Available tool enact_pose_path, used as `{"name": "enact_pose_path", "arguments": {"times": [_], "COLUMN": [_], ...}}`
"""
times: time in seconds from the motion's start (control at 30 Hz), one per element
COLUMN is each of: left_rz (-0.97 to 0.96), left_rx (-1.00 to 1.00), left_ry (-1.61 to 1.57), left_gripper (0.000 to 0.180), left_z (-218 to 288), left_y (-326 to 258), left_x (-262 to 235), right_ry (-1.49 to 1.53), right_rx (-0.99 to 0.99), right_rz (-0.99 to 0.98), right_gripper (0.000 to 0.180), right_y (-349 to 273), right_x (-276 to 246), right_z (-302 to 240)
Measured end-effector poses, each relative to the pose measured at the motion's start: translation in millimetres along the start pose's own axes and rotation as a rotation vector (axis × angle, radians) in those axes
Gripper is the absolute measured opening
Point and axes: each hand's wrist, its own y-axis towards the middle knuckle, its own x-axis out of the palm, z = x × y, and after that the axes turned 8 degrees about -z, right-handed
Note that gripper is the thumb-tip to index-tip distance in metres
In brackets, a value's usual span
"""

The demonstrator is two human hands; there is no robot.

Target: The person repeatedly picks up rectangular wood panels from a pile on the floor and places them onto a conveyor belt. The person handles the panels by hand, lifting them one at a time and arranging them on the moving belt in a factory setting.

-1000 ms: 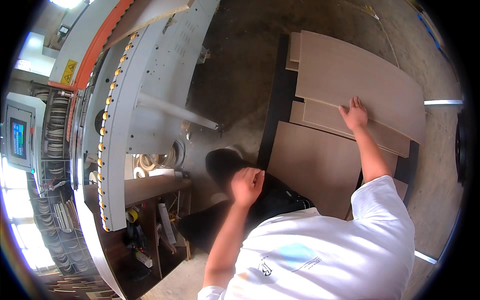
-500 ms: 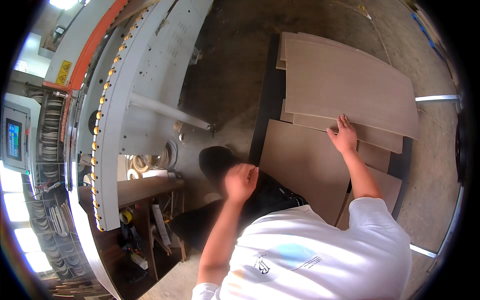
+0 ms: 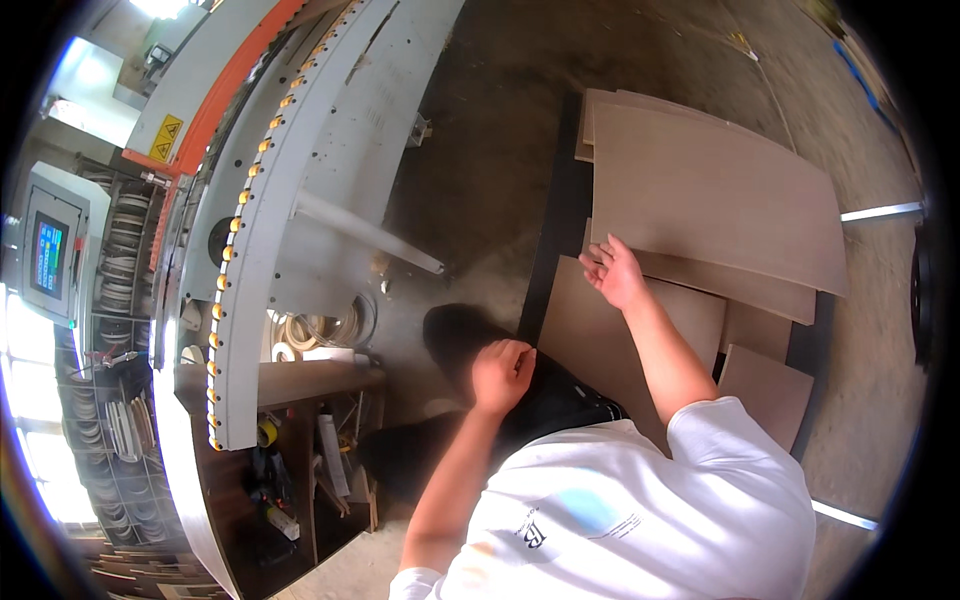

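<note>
My right hand (image 3: pixel 616 274) hovers over the stack of flat brown panels, its fingers loosely apart and nothing in it. Just beyond it lies the large top panel (image 3: pixel 710 190), tilted across the others. A lower brown panel (image 3: pixel 580 310) stretches between that hand and my legs. My left hand (image 3: pixel 503 375) is curled closed in front of my dark trousers, and no object shows in it. The panels rest on a dark base (image 3: pixel 560 210) whose edge shows along the left side.
On the left stands a long grey machine (image 3: pixel 350 170) with a row of yellow rollers (image 3: pixel 226 281) and a control screen (image 3: pixel 47 255). A grey bar (image 3: pixel 370 232) juts from it toward me. Below is a brown cabinet (image 3: pixel 285 380) holding tools, with coiled hose (image 3: pixel 320 330) behind.
My right hand has moved left and lifted away from the panel's edge. My left hand stays curled near my legs. The view has shifted slightly, and the panels now sit a little lower and farther right.
</note>
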Motion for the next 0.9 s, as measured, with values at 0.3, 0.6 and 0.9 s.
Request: {"name": "enact_pose_path", "arguments": {"times": [0.3, 0.6, 0.9], "left_rz": [0.016, 0.096, 0.083], "left_rx": [-0.060, 0.036, 0.052], "left_ry": [-0.052, -0.079, -0.103], "left_gripper": [0.010, 0.011, 0.011], "left_z": [-3, -9, -12], "left_y": [-8, -5, 1], "left_x": [-10, -11, -16], "right_ry": [0.348, 0.236, -0.082], "right_rx": [-0.168, -0.203, 0.065], "right_rz": [0.227, 0.376, 0.546], "right_gripper": [0.062, 0.054, 0.031], "right_y": [32, 52, -43], "right_x": [26, 4, -82], "right_z": [18, 36, 107]}}
